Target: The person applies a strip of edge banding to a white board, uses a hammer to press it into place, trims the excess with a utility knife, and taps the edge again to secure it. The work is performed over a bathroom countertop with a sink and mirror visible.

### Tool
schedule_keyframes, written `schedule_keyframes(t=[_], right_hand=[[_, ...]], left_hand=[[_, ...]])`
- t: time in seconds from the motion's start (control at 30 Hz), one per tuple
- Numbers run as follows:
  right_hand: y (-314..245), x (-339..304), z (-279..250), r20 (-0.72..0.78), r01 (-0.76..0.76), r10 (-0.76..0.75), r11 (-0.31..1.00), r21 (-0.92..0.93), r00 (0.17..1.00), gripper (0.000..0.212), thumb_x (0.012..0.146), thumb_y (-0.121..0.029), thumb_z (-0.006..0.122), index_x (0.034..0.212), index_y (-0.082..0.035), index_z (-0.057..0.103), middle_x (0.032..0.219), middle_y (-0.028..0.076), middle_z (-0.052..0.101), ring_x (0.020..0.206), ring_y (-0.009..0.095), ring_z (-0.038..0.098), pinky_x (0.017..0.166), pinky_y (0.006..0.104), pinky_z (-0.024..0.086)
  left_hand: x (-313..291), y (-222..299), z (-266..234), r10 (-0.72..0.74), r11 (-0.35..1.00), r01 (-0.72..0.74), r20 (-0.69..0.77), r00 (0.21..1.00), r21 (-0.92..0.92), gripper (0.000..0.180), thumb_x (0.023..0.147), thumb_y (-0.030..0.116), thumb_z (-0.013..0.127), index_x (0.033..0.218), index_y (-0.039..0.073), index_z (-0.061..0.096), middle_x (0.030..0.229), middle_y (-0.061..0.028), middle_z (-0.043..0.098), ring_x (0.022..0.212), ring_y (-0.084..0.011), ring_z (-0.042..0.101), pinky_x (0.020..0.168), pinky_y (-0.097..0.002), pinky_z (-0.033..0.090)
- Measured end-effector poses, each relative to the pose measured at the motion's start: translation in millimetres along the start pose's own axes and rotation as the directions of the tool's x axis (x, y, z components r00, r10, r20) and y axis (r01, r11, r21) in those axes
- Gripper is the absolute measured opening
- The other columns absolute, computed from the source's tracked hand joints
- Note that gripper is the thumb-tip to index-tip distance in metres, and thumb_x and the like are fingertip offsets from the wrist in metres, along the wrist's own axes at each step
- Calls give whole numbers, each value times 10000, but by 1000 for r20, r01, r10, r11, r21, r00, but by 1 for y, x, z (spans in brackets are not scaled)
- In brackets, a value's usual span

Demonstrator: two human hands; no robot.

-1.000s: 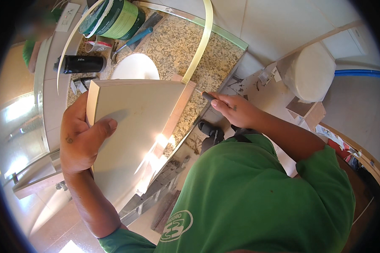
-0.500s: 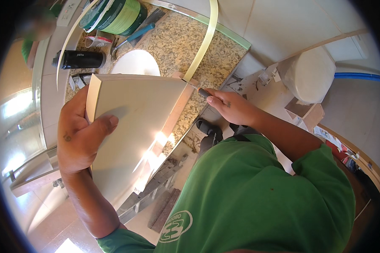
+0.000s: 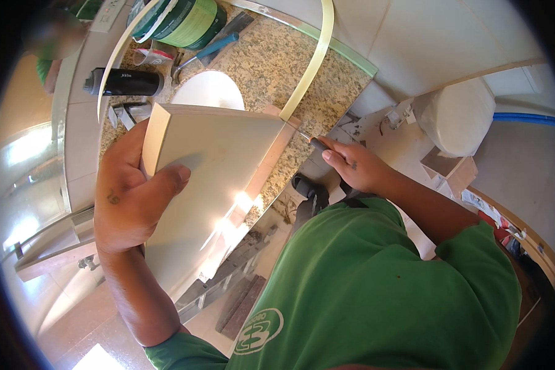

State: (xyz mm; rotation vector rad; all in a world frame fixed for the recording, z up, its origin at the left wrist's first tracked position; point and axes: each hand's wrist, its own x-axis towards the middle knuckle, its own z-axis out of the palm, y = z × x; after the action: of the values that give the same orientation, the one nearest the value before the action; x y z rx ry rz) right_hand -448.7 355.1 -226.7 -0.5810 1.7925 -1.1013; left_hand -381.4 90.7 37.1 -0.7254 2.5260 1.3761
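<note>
My left hand (image 3: 129,191) grips a pale grey panel (image 3: 209,166) by its left edge, thumb flat on the face and fingers behind it. The panel leans over a granite counter, and a wooden strip (image 3: 262,169) runs along its right side. My right hand (image 3: 357,165) is closed round the dark handle of a screwdriver (image 3: 317,143). Its thin shaft reaches the panel's far right corner; whether the tip touches is too small to tell. From that corner a long, pale yellow edge-banding strip (image 3: 314,65) curves up and away.
On the granite counter (image 3: 271,49) are a white basin (image 3: 209,90), a blue-handled hammer (image 3: 216,46), a black bottle (image 3: 126,82), a plastic cup (image 3: 154,54) and a green bucket (image 3: 188,23). A covered toilet (image 3: 456,114) and an open wooden box (image 3: 447,169) stand at right.
The whole view has shifted slightly, so the counter and panel appear farther right. My right hand has drawn the screwdriver back a little from the panel's corner. My left hand keeps its grip.
</note>
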Motion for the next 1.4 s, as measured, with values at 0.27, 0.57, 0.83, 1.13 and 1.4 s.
schedule_keyframes(t=[0.27,0.57,0.83,1.13,1.4], right_hand=[[12,-15,1,-63,60,-53,992,113,997,520,1102,-371,500,1524,-68,498,671,42,537,629,123,510,633,345,455],[-1,-8,-13,-44,-7,11,995,95,999,472,1125,-325,456,1530,-85,481,710,3,500,629,97,531,615,323,463],[-3,17,-10,-18,121,-121,993,-16,992,319,1112,-294,445,1146,-19,604,754,191,609,706,367,613,692,474,460],[-12,27,-9,15,113,-112,993,-27,994,370,1112,-312,440,1253,-14,607,853,232,683,823,410,682,786,477,503],[-7,19,-4,-18,39,-39,999,6,999,388,1113,-330,445,1323,-48,609,854,155,688,786,289,665,775,412,508]], left_hand=[[1,0,-1,-8,1000,8,5,1000,5,458,770,-17,616,1225,-57,658,1030,-79,719,911,-144,654,838,-285,513],[1,5,3,0,995,2,-27,1000,101,484,739,4,604,1217,-56,659,1024,-84,720,915,-143,649,842,-277,500],[-1,3,5,-18,998,22,-62,998,64,502,728,-16,589,1223,-59,660,1038,-85,724,925,-138,652,861,-265,499],[-1,4,6,4,997,-1,-45,999,71,504,728,-28,576,1225,-55,657,1045,-83,721,943,-136,652,867,-261,494],[-2,6,6,-35,998,37,-48,998,43,491,741,-19,589,1227,-53,650,1053,-84,718,941,-145,651,871,-269,494]])
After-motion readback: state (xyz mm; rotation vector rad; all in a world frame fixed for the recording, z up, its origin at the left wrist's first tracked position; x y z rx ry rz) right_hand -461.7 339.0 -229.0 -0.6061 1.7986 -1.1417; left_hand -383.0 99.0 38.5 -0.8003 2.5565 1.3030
